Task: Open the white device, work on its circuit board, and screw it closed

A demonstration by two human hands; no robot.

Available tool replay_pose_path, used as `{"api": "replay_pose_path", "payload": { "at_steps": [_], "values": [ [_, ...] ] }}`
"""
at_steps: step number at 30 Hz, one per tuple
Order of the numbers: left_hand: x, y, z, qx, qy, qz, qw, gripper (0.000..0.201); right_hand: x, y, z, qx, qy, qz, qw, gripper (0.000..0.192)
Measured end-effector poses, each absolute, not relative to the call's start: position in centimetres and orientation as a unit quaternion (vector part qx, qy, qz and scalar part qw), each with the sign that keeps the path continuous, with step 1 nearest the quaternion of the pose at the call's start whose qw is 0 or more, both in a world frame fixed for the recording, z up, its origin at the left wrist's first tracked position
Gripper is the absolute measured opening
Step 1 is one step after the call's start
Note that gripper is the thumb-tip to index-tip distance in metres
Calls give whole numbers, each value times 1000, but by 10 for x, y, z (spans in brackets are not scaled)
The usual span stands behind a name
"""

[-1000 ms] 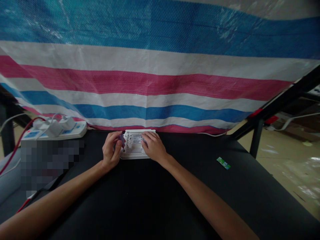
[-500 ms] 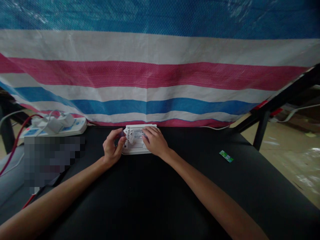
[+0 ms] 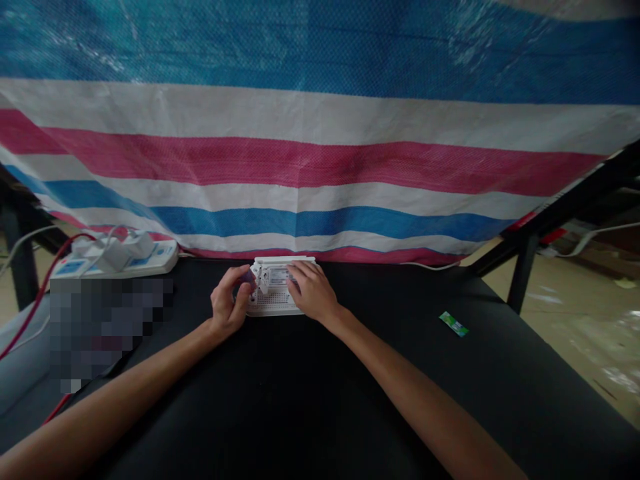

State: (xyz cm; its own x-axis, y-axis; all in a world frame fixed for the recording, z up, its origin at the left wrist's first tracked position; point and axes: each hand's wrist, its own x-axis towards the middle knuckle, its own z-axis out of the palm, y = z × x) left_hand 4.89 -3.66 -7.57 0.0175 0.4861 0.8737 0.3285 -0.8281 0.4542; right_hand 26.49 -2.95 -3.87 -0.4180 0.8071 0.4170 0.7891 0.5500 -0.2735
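Barely shifting, the left hand (image 3: pixel 229 304) is narrowly gripping a purplish piece (image 3: pixel 249 275); the right hand (image 3: pixel 313 292), flat-fingered, is apparently steadying the white device (image 3: pixel 274 302) alongside.

The table (image 3: pixel 310 413) has a black surface. A sheet (image 3: pixel 320 163) with blue, white and red stripes hangs behind the far edge. At the far left corner, a white power strip (image 3: pixel 159 259) carries white plugs (image 3: pixel 111 256). A red cable (image 3: pixel 38 308) runs from beside the plugs toward the left. Pixel blocks mask a dark item (image 3: pixel 107 320) in front of the strip. A small green packet (image 3: pixel 454 324) lies on the right side, near a black frame (image 3: pixel 523 277).
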Motion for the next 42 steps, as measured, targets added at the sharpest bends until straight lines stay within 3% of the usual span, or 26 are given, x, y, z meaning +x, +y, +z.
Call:
{"api": "replay_pose_path", "payload": {
  "at_steps": [7, 18, 27, 42],
  "values": [
    [52, -40, -69, 721, 269, 632, 90, 41, 265, -29, -38, -476, -842, 23, 252, 39],
    [51, -41, -54, 723, 326, 607, -59, 51, 265, -28, -42, -470, -843, 17, 262, 38],
    [51, -45, -58, 723, 288, 616, 119, 46, 265, -29, -39, -476, -842, 11, 253, 39],
    [57, -46, -45, 705, 316, 633, 48, 50, 265, -28, -40, -475, -842, 12, 256, 39]
  ]
}}
